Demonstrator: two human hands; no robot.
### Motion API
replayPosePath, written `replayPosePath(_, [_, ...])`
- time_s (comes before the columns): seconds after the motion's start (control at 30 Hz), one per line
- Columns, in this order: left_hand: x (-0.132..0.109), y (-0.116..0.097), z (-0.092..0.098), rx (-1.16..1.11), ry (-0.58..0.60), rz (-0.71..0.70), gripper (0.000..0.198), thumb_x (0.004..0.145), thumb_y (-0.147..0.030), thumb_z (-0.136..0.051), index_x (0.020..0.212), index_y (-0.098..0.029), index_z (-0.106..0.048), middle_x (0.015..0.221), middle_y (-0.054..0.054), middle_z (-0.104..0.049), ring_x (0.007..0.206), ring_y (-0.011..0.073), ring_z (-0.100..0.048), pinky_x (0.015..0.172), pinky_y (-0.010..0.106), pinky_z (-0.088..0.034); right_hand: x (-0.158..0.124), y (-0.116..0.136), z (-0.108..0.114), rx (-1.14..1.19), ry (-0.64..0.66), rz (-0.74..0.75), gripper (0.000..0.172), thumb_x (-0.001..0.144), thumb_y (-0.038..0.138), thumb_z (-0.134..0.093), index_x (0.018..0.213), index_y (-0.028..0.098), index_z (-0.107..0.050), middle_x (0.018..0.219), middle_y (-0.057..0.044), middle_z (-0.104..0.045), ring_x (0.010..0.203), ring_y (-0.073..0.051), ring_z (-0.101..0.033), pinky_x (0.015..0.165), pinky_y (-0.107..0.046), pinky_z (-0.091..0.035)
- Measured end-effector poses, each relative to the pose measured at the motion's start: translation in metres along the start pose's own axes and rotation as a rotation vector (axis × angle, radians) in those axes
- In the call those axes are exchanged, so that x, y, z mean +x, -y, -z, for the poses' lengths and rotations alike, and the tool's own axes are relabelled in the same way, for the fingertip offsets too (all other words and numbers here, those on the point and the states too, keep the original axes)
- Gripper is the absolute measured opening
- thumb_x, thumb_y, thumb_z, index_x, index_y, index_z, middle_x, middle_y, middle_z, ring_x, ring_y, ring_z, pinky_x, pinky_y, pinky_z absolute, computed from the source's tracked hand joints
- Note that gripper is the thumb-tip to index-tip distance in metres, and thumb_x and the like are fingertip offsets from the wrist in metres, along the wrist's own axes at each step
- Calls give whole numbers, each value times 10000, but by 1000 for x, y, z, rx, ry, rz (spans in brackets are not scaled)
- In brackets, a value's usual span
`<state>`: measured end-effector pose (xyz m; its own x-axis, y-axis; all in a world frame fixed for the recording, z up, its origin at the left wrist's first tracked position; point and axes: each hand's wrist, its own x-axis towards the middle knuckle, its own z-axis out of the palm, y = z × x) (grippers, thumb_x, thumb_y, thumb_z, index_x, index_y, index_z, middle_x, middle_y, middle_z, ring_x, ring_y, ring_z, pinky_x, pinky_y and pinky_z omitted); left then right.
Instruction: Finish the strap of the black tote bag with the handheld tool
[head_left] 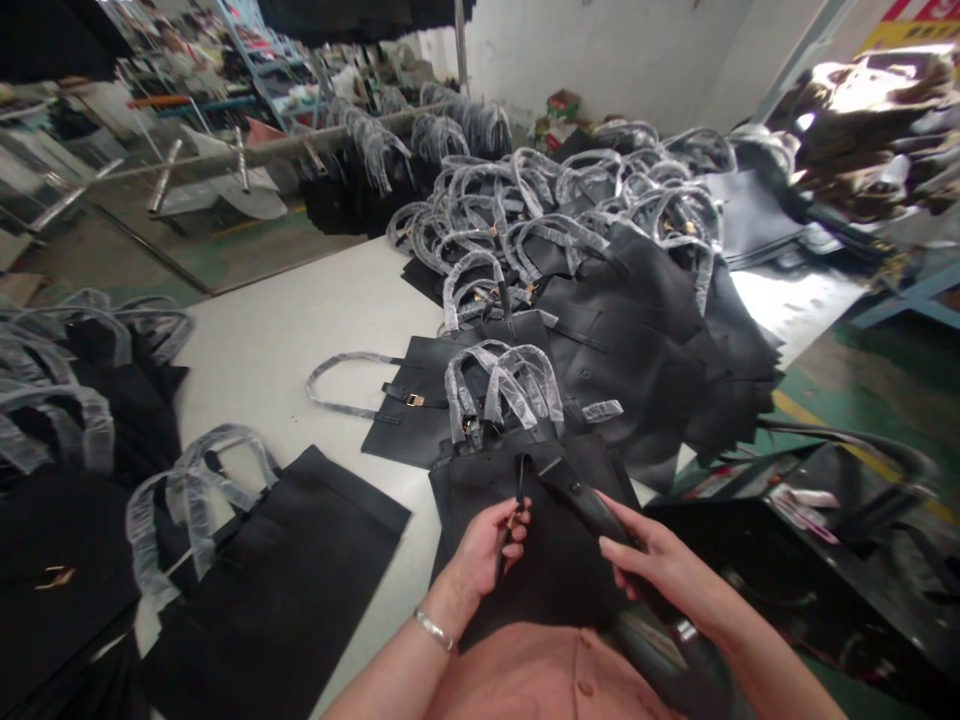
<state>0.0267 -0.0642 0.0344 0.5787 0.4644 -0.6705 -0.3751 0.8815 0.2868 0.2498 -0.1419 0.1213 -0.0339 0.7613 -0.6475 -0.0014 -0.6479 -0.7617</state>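
In front of me lies a black tote bag [555, 580] on a small stack of similar bags, with plastic-wrapped handles [504, 385] beyond its top edge. Over the bag, my left hand [495, 540] is closed in a pinch on a narrow black strap [521, 475] with a bit of gold metal at the fingers. My right hand [645, 550] is wrapped round a long, black, tapered thing [581, 495]. Its flat far end points at the strap, and its thicker part runs down past my wrist; its exact kind is unclear.
Many black bags [637, 330] are heaped on the white table [262, 330]. Another bag [277, 580] lies at the left beside a further pile. One bag with a gold clasp [415, 400] lies beyond the stack. A black box-like container [795, 560] stands at the right.
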Motion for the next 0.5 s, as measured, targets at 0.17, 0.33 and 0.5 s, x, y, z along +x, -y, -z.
replayPosePath(0.17, [1,13,-8,388,-190,-421,296,690,-299,-770,885,-118,-640,652,-17,-539,517,66,-441,455,162,-328,-6,-6,-4,-67,19,-22,794,801,444,-641,1482,213,-306,631,46,-559,547,-116,-506,514,-240,-416])
replayPosePath(0.33, [1,16,-11,568,-236,-588,318,701,-318,-758,936,-118,-679,774,43,-654,627,111,-527,592,209,-400,-13,-3,-10,-84,79,-24,827,782,454,-652,1483,186,-306,704,27,-578,541,-103,-484,510,-239,-399])
replayPosePath(0.5, [0,18,-8,726,-272,-668,265,741,-335,-737,907,-134,-688,801,57,-670,734,164,-593,704,259,-456,-12,1,-13,-61,89,-28,801,772,433,-668,1466,196,-347,668,37,-555,551,-111,-505,504,-235,-411])
